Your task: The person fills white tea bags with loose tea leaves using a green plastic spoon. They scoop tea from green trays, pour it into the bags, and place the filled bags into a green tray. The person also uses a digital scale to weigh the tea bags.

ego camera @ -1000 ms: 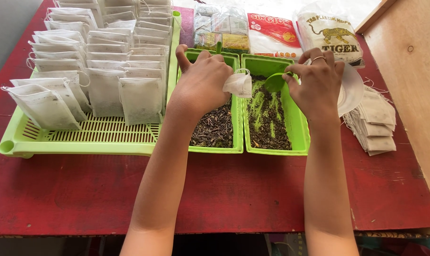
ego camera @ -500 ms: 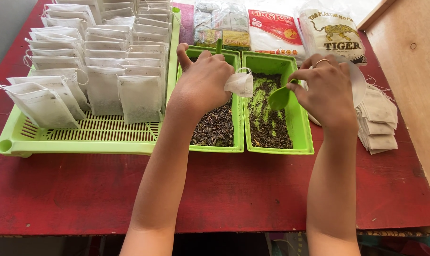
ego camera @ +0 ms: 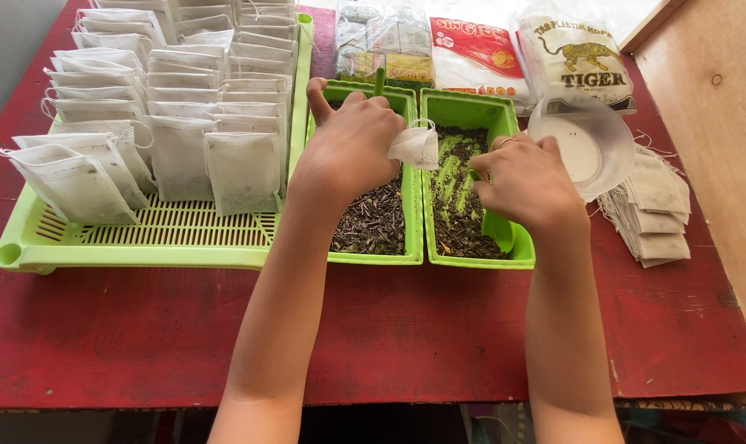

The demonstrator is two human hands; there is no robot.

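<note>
Flanking hands: slatted tray [ego camera: 143, 238], bowl [ego camera: 586, 148].

Bright, even daylight, pretty sharp all over; soft shadows fall under the green slotted tray [ego camera: 27, 251], slight glare beyond it.

Bench: your red bench [ego camera: 438, 329], its paint scuffed.
Left side: a slatted green tray [ego camera: 155, 238].
Middle: two green tubs [ego camera: 422, 255] touching side by side.
Far edge: plastic packets [ego camera: 480, 57].
Right edge: stacked empty white bags [ego camera: 656, 214].
</note>
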